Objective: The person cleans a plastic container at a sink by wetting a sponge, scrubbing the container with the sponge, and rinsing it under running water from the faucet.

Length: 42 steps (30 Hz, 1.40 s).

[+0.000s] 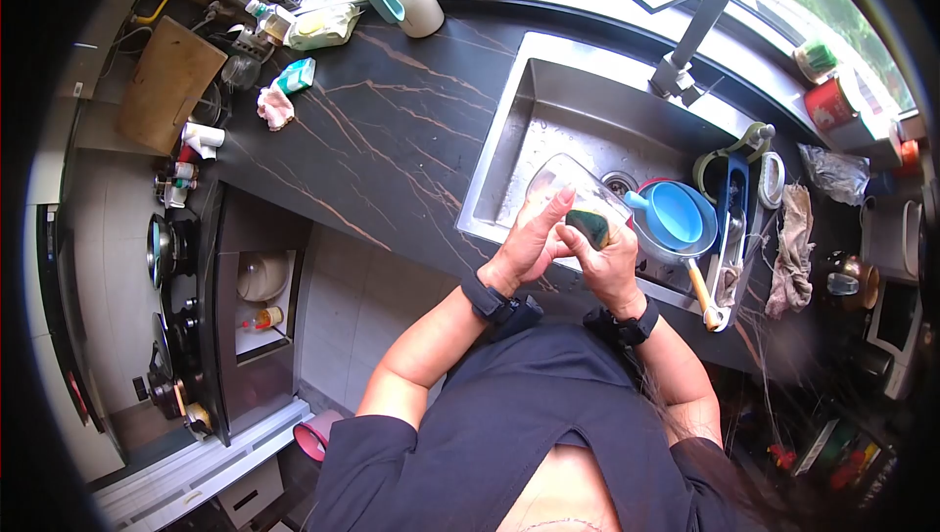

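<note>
Over the near side of the steel sink, my left hand is closed around a clear glass container, which is tilted. In my right hand is a dark green and yellow sponge, close against the container's near end. The fingers of both hands partly hide the container and the sponge. Just right of my right hand, a light blue dipper rests inside a pan with a wooden handle.
A grey faucet rises behind the sink. On its right are a blue-handled item and a crumpled cloth. Further left on the dark counter lie a pink cloth and a teal packet; a jug stands at the back.
</note>
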### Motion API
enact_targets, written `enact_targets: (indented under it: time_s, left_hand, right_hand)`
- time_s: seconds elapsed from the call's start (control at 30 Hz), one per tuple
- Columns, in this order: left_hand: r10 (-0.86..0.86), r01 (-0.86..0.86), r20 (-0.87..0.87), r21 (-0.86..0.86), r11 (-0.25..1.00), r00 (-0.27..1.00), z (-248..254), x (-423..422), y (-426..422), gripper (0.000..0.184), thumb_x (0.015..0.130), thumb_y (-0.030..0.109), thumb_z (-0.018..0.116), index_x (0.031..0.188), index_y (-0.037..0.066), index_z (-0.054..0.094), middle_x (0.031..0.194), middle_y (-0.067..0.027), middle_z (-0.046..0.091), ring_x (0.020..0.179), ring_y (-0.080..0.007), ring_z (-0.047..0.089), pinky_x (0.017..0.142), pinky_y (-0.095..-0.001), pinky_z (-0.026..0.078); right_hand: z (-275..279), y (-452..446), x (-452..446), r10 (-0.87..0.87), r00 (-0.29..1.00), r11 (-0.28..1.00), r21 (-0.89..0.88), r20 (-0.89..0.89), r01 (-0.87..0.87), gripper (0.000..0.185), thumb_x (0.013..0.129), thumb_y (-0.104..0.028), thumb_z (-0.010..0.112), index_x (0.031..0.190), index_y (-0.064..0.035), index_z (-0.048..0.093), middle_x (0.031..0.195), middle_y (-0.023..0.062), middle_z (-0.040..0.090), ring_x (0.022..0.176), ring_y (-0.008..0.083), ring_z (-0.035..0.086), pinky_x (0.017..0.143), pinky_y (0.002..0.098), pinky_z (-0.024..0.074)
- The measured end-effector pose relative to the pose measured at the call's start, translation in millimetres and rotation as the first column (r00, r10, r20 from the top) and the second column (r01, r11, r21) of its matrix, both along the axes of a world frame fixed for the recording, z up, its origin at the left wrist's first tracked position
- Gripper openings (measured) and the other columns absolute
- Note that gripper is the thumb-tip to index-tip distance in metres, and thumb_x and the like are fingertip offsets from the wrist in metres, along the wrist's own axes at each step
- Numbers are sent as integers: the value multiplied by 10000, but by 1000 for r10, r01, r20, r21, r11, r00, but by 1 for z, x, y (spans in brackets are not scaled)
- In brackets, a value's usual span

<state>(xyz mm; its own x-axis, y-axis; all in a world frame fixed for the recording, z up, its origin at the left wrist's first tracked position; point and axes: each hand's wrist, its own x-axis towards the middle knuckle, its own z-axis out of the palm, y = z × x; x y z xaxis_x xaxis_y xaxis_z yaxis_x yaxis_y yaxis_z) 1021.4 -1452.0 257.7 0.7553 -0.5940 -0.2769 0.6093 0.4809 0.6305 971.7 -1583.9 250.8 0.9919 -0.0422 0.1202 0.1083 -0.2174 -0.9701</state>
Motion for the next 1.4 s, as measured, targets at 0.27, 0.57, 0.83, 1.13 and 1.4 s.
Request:
enact_targets:
  time_s: [0.27, 0.57, 0.83, 1.13, 1.4]
  left_hand:
    - [27, -45, 63, 301, 953, 998, -5, -1, -3, 646, 780, 321, 735, 1225, -3, 397, 1076, -121, 545, 1005, -218, 573, 741, -335, 553]
    - [-3, 29, -178, 141, 990, 984, -19, 4, 7, 455, 845, 327, 636, 1172, 50, 484, 1027, -84, 577, 937, -171, 598, 657, -337, 560]
    - [157, -166, 55, 263, 950, 986, -6, 8, 16, 739, 767, 221, 709, 1336, 117, 248, 1074, -85, 485, 987, -186, 545, 759, -341, 519]
    - [-129, -379, 749, 466, 799, 650, -14, -1, 9, 922, 609, 178, 817, 1335, 24, 270, 1229, -123, 436, 1156, -282, 460, 1002, -382, 365]
    - [-416, -372, 777, 603, 705, 472, -24, -19, 3, 987, 541, 208, 807, 1339, -28, 277, 1274, -217, 407, 1214, -356, 403, 1019, -387, 331]
  right_hand:
    - [-10, -7, 2, 412, 900, 757, -603, 144, -251, 835, 692, -368, 738, 1291, 68, 353, 1268, 253, 426, 1204, 410, 394, 998, 425, 333]
    - [-19, -4, 13, 367, 903, 707, -698, 225, -113, 422, 626, -94, 723, 992, -5, 533, 943, 153, 534, 907, 332, 545, 780, 401, 463]
    - [15, -28, -13, 296, 947, 883, -413, 125, -222, 323, 706, -127, 747, 955, -3, 582, 819, 115, 598, 767, 247, 597, 671, 315, 476]
    - [33, -51, -4, 16, 944, 901, -414, 330, 130, 399, 849, -130, 612, 1218, -5, 523, 1247, 176, 520, 1187, 317, 471, 1002, 392, 360]
    - [16, -22, 22, 224, 967, 829, -544, 117, -126, 398, 911, -181, 484, 1252, 24, 485, 1320, 224, 450, 1211, 385, 431, 1011, 464, 327]
